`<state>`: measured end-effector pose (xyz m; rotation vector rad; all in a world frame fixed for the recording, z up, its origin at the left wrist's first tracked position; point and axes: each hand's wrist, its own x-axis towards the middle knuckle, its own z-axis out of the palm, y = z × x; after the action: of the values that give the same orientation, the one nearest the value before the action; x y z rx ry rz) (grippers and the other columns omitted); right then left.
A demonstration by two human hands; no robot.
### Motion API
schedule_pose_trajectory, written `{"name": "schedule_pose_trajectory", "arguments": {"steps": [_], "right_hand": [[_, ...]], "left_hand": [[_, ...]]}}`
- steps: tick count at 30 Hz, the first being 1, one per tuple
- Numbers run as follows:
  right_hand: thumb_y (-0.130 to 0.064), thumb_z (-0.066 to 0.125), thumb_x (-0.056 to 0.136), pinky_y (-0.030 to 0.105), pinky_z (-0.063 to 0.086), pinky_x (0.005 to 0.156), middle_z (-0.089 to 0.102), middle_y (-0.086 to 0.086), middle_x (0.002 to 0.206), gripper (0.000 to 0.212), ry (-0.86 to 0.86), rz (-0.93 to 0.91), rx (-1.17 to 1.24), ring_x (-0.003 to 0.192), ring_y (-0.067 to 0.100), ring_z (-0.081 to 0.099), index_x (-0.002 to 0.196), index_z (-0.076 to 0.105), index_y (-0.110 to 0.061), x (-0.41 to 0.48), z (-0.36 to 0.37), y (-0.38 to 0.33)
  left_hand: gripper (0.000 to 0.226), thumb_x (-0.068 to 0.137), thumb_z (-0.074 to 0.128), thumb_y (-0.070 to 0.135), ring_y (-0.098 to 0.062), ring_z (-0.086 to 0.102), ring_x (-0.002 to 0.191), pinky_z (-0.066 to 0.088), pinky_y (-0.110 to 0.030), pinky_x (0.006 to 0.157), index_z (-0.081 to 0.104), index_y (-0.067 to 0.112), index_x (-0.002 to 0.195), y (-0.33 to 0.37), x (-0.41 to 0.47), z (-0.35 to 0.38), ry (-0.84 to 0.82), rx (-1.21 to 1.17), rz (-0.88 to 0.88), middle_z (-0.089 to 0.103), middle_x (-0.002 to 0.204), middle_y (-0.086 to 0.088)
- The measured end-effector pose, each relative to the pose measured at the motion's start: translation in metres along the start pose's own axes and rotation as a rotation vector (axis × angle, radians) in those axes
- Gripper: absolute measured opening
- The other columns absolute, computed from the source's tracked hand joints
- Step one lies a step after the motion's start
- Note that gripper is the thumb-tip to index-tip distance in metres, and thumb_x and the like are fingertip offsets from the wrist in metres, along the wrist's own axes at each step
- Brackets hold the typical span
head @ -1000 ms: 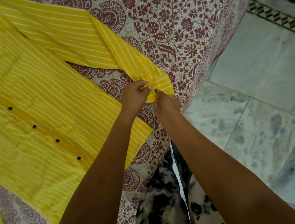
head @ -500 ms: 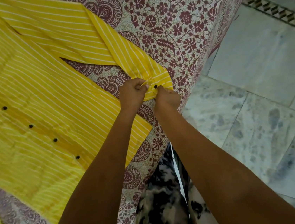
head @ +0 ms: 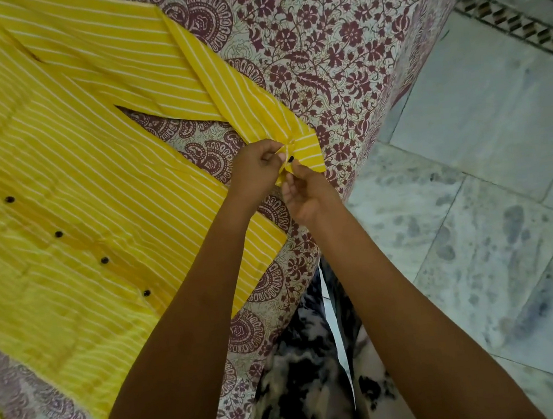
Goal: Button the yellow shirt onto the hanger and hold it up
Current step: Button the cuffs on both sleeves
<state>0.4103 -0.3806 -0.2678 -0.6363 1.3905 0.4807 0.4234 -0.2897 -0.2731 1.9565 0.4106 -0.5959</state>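
The yellow shirt with thin white stripes lies flat across the left side of a bed, spread over a bedsheet printed with dark red flowers and paisley. To the right there's a pale marble floor with grey blotches, and a patterned border strip runs along its far edge. At the near edge, between the forearms, black and white patterned trousers show.

The shirt's sleeve runs from the far left down to the right, ending at the bed's edge. A row of small dark buttons goes down the front of the shirt, and they look done up.

Both hands meet at the sleeve's cuff. The left hand is pinching the cuff fabric between thumb and fingers. The right hand is just below it, fingertips gripping the cuff edge right by a little black cuff button. Can't tell if that button is through its hole.
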Motion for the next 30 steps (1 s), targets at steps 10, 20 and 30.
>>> {"name": "schedule_pose_trajectory", "arguments": {"steps": [10, 20, 30], "right_hand": [[-0.015, 0.065, 0.085, 0.034, 0.036, 0.060, 0.041, 0.028, 0.067, 0.028, -0.053, -0.554, -0.468, 0.069, 0.022, 0.041, 0.069, 0.049, 0.003, 0.007, -0.013, 0.010], [-0.032, 0.071, 0.069, 0.067, 0.046, 0.065, 0.055, 0.044, 0.080, 0.060, -0.014, -0.718, -0.666, 0.073, 0.057, 0.055, 0.082, 0.048, 0.021, 0.023, -0.020, 0.014], [-0.009, 0.064, 0.082, 0.028, 0.022, 0.051, 0.029, 0.002, 0.046, 0.053, 0.140, -0.844, -0.844, 0.048, 0.017, 0.028, 0.047, 0.025, -0.017, 0.015, -0.015, 0.004]], "left_hand": [[0.023, 0.089, 0.058, 0.011, -0.015, 0.053, 0.078, 0.040, -0.025, 0.071, 0.065, 0.002, 0.108, 0.006, -0.001, -0.002, 0.029, 0.041, -0.050, 0.057, 0.081, -0.007], [0.018, 0.090, 0.054, 0.013, -0.019, 0.054, 0.082, 0.044, -0.034, 0.071, 0.066, 0.004, 0.101, 0.005, -0.002, -0.002, -0.008, -0.040, -0.134, 0.057, 0.086, -0.005], [0.028, 0.091, 0.042, 0.009, -0.014, 0.050, 0.059, 0.045, -0.029, 0.062, 0.067, -0.002, 0.087, 0.013, 0.000, -0.006, -0.087, -0.116, -0.153, 0.057, 0.063, -0.002]]}}
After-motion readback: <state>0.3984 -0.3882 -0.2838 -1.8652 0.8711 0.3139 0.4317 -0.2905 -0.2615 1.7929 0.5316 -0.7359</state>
